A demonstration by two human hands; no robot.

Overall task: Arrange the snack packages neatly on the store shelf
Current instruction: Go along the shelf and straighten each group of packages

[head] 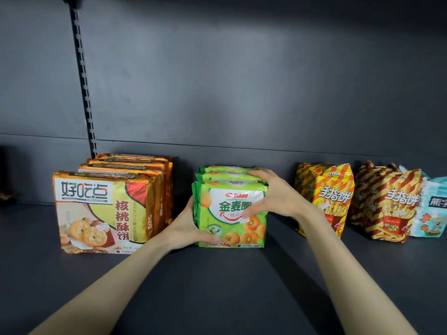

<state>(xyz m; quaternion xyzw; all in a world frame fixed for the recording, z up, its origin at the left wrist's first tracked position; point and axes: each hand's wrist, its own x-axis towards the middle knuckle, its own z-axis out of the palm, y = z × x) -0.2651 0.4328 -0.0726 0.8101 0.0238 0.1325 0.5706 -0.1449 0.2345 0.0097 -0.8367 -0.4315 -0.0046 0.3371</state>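
A row of three green snack packages (229, 221) stands upright on the dark shelf (217, 286), one behind another. My left hand (188, 228) grips the lower left edge of the front package, thumb across its bottom. My right hand (268, 197) wraps over the upper right corner of the row, thumb on the front package's face. To the left stand several orange walnut-biscuit packages (104, 209) in a line front to back.
On the right stand two striped fries-biscuit bags (324, 199) (387, 204) and a light blue bag (430, 209) at the frame edge. A slotted upright (83, 81) runs up the dark back panel. Bare shelf lies in front of the packages.
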